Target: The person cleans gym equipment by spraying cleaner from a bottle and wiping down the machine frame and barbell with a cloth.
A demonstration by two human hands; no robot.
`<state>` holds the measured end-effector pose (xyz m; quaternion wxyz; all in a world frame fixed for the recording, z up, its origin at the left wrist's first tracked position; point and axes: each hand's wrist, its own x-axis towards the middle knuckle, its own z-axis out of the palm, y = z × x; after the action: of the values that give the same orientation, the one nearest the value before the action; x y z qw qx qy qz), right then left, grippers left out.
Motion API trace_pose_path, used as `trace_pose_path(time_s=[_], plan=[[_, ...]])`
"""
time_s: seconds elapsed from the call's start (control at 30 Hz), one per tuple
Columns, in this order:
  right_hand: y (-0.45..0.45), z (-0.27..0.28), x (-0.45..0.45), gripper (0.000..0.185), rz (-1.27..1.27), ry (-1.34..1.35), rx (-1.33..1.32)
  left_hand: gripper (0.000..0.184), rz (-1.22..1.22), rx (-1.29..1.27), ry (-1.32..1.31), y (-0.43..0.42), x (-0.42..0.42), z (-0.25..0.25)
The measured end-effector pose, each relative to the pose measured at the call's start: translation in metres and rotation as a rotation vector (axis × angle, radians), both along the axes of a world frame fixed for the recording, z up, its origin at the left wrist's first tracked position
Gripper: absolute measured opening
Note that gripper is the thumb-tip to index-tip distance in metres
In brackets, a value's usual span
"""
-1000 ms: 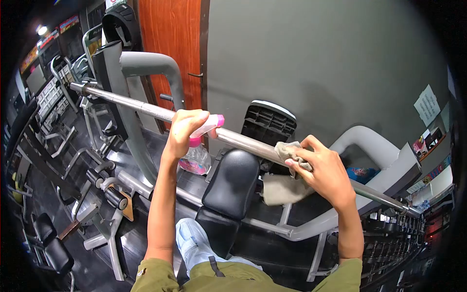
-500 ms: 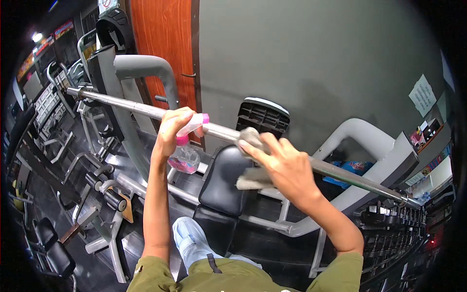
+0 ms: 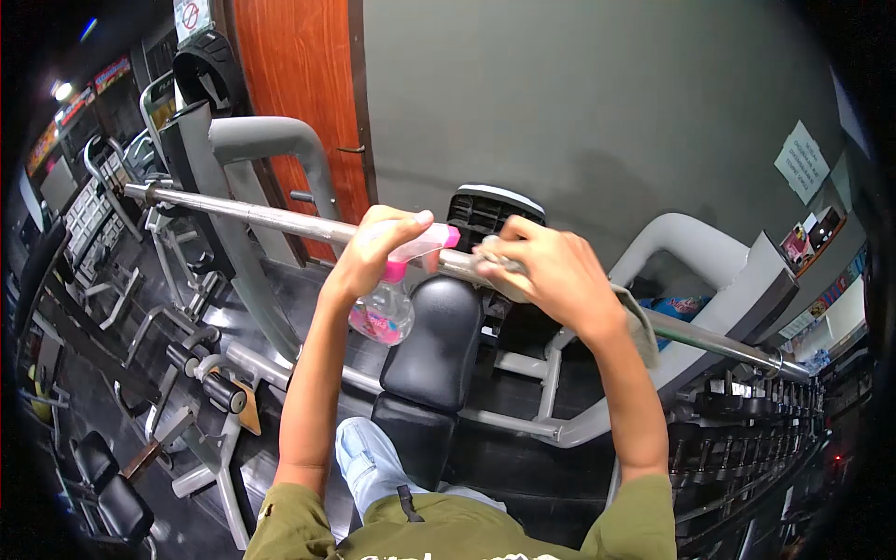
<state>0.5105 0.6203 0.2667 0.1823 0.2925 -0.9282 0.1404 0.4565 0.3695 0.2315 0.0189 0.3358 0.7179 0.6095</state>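
Cloth (image 3: 642, 329) partly hidden behind right grip (image 3: 562, 275); wall notice (image 3: 802, 162) too small to read.

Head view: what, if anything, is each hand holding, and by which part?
The left hand holds the clear plastic pink-topped spray bottle by its spray head; the right hand holds the grey-beige cloth by a bunched part.

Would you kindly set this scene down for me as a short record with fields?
Left hand: holds a clear spray bottle with a pink collar
Right hand: holds a bunched cloth at the bar
Bar: metal, slanting across the view
Bench: black, padded, below the bar
Background: grey wall, reddish wooden door
Unclear: whether the left hand also touches the bar
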Motion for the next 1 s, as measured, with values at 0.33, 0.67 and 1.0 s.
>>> trace_pose_path(time_s=[0.33, 0.67, 1.0], plan=[[0.038, 0.006, -0.008, 0.054, -0.234, -0.278, -0.013, 0.054, 0.048, 0.039, 0.058, 0.001, -0.005, -0.013], [0.015, -0.019, 0.045, 0.024, -0.246, 0.297, -0.425, 0.055, 0.099, 0.027, 0.187, 0.007, -0.008, -0.020], [-0.073, -0.165, 0.049, 0.032, -0.516, 0.082, -1.857, 0.053, 0.097, 0.026, 0.201, 0.006, -0.005, -0.021]])
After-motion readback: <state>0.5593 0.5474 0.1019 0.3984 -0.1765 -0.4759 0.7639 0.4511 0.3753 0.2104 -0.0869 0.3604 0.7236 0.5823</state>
